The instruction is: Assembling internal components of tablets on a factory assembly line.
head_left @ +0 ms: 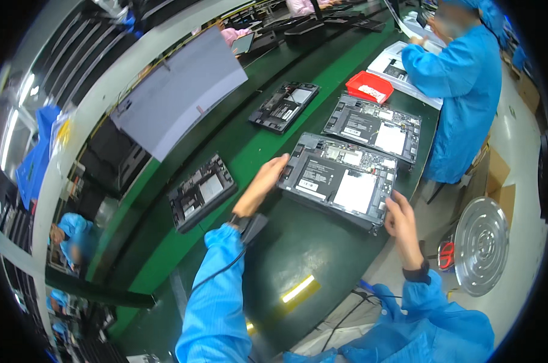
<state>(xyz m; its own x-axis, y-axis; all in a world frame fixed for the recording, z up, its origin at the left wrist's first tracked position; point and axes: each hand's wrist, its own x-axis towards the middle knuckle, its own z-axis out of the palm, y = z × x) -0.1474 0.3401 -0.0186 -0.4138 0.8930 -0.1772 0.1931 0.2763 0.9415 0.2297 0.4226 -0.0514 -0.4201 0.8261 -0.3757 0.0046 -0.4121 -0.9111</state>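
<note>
An open laptop base [315, 175] is between my hands, its black battery, circuit board and a bright white square panel facing up. My left hand [263, 184] grips its left edge, the fingers partly hidden by the edge. At the near right corner, my right hand [402, 225] has its fingers wrapped round the side. The base sits at a slight angle; whether it rests on the table or is raised a little, I cannot tell. Just beyond it lies a similar open laptop base [361, 124]. Dark bands circle both my wrists, and a cable runs along my left sleeve.
Two more open laptop bases, one nearer [202, 192] and one farther [285, 106], lie along the green strip on the left. A red tray [369, 86] of small white parts stands beyond. A co-worker in blue [464, 91] works at the far right. A round stool [482, 247] stands right.
</note>
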